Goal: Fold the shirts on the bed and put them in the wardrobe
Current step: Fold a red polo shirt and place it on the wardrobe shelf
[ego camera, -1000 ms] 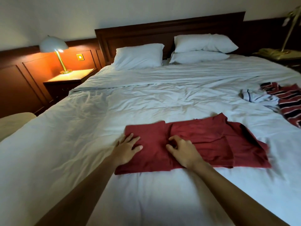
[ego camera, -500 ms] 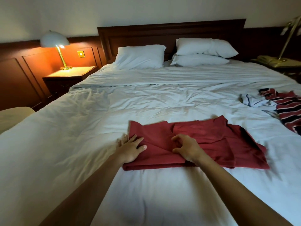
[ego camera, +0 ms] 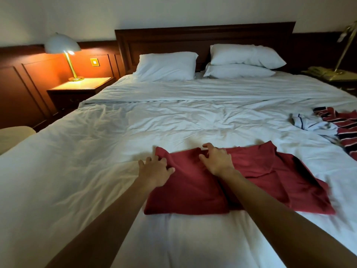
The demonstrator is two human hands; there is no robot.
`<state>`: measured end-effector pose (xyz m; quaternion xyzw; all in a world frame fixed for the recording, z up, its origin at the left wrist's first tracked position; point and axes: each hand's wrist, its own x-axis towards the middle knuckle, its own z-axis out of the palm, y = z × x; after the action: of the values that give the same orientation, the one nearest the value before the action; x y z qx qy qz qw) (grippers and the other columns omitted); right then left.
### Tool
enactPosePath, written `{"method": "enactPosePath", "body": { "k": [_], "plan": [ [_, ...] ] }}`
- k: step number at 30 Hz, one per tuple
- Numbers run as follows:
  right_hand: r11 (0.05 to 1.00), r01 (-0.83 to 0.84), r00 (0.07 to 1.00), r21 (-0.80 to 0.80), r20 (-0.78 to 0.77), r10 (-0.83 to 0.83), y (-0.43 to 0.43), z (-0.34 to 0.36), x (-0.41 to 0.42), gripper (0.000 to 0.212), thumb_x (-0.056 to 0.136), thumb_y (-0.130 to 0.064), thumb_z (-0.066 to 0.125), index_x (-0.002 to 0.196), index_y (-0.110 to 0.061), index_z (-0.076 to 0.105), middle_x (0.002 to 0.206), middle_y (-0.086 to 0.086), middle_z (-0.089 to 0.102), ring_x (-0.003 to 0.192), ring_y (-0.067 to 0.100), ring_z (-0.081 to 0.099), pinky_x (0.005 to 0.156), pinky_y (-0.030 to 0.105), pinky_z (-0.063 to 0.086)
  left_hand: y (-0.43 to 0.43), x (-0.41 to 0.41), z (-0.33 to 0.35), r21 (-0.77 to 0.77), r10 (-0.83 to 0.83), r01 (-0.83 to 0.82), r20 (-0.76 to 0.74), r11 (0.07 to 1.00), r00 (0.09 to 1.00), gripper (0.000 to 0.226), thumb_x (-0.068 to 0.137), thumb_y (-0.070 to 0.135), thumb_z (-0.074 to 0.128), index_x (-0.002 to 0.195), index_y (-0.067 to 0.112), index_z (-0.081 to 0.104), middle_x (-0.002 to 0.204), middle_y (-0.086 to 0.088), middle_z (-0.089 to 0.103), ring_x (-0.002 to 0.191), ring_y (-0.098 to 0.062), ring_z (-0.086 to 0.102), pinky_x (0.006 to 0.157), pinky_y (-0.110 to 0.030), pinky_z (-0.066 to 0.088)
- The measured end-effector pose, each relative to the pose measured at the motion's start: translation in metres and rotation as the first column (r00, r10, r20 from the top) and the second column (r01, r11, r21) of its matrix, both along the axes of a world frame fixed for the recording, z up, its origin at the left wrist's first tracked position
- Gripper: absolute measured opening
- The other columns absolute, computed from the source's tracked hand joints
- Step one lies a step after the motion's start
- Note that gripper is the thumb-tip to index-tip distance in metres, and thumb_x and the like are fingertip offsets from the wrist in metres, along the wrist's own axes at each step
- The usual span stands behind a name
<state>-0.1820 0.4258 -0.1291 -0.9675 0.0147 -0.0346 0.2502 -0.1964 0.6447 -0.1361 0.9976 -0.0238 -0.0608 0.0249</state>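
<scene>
A dark red shirt (ego camera: 193,192) lies partly folded on the white bed (ego camera: 96,171), near the front edge. My left hand (ego camera: 154,169) rests on the shirt's far left corner, fingers spread over the edge onto the sheet, thumb on the cloth. My right hand (ego camera: 216,159) is at the middle of the far edge, fingers curled into the red fabric. Farther right lie a crumpled white garment with dark trim (ego camera: 309,122) and a red, navy and white striped shirt (ego camera: 345,130). No wardrobe is in view.
Three white pillows (ego camera: 166,66) lean against the dark wooden headboard (ego camera: 202,37). A lit lamp (ego camera: 63,49) stands on the left nightstand (ego camera: 81,88). At the right edge are a brass lamp and a telephone (ego camera: 320,71). A pale cushion (ego camera: 11,136) sits at left.
Both hands have slid away from me to the red shirt's far edge. The right hand's fingers have curled into the fabric there.
</scene>
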Motion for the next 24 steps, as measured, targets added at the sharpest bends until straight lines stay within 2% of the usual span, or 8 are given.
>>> {"method": "enactPosePath", "body": {
  "k": [4,6,9,11,13,17,21,24],
  "plan": [
    [0.997,0.029,0.990,-0.077,-0.134,-0.039,0.012,-0.012,0.040,0.053,0.094,-0.052,0.051,0.138,-0.026,0.044,0.135,0.001,0.059,0.130,0.029,0.046,0.109,0.052,0.022,0.007,0.019,-0.016,-0.238,0.035,-0.011,0.096,0.971,0.995,0.045,0.099,0.057,0.043,0.136,0.031,0.048,0.154,-0.006,0.036,0.139,-0.035,0.033,0.115,-0.054,0.027],
    [0.995,0.018,0.991,-0.095,-0.130,-0.031,0.016,-0.023,0.049,0.045,0.091,-0.042,0.057,0.132,-0.026,0.048,0.126,0.002,0.062,0.125,0.027,0.050,0.107,0.051,0.021,0.015,0.027,-0.029,-0.311,0.043,-0.013,0.091,0.950,0.995,0.047,0.101,0.055,0.040,0.144,0.038,0.042,0.160,0.000,0.028,0.144,-0.032,0.026,0.117,-0.052,0.022],
    [0.998,0.028,0.999,0.057,-0.028,-0.026,0.016,-0.025,0.052,0.031,0.091,-0.027,0.060,0.121,-0.029,0.054,0.111,-0.004,0.067,0.116,0.022,0.056,0.105,0.048,0.024,0.025,0.034,-0.048,-0.285,0.033,-0.016,0.054,0.958,0.998,0.055,0.104,0.055,0.032,0.156,0.040,0.025,0.168,0.008,0.010,0.153,-0.028,0.010,0.122,-0.051,0.010],
    [0.984,0.043,0.996,0.171,0.073,-0.056,0.008,-0.022,0.054,0.023,0.092,-0.021,0.059,0.115,-0.026,0.057,0.098,-0.007,0.066,0.110,0.021,0.059,0.100,0.043,0.035,0.028,0.038,-0.055,-0.217,0.024,-0.020,0.016,0.976,1.000,0.058,0.104,0.056,0.026,0.159,0.037,0.017,0.168,0.008,0.003,0.155,-0.028,0.003,0.123,-0.052,0.005],
    [0.978,0.038,0.988,0.203,0.139,-0.067,0.001,-0.023,0.056,0.019,0.093,-0.015,0.059,0.110,-0.023,0.062,0.101,-0.002,0.068,0.107,0.023,0.062,0.090,0.036,0.046,0.026,0.041,-0.054,-0.127,0.021,-0.021,0.004,0.992,1.000,0.061,0.104,0.057,0.022,0.160,0.032,0.015,0.169,0.006,0.003,0.155,-0.030,-0.001,0.123,-0.055,0.002],
    [0.991,0.056,0.998,0.125,0.022,-0.059,-0.007,-0.034,0.062,0.019,0.091,-0.018,0.058,0.109,-0.022,0.065,0.117,0.004,0.069,0.110,0.025,0.062,0.090,0.033,0.047,0.012,0.050,-0.044,-0.047,0.019,-0.015,0.084,0.999,0.996,0.065,0.104,0.055,0.026,0.158,0.018,0.024,0.168,-0.003,0.011,0.154,-0.035,0.000,0.121,-0.060,-0.002],
    [0.980,0.027,0.998,0.198,-0.065,-0.015,-0.001,-0.027,0.069,0.040,0.092,-0.033,0.062,0.130,-0.021,0.057,0.126,0.003,0.065,0.119,0.025,0.057,0.096,0.030,0.042,-0.008,0.057,-0.044,-0.224,-0.087,0.117,0.140,0.968,0.986,0.061,0.105,0.050,0.032,0.159,0.024,0.022,0.168,0.001,0.011,0.155,-0.026,0.000,0.124,-0.049,-0.001],
    [0.947,-0.013,0.993,0.321,-0.109,0.050,0.003,-0.024,0.078,0.031,0.090,-0.032,0.068,0.118,-0.018,0.069,0.122,-0.001,0.068,0.118,0.016,0.058,0.091,0.021,0.037,-0.014,0.055,-0.056,-0.270,-0.115,0.151,0.146,0.951,0.983,0.063,0.104,0.054,0.029,0.160,0.028,0.017,0.169,0.004,0.005,0.155,-0.021,-0.004,0.125,-0.045,-0.001]
  ]
}}
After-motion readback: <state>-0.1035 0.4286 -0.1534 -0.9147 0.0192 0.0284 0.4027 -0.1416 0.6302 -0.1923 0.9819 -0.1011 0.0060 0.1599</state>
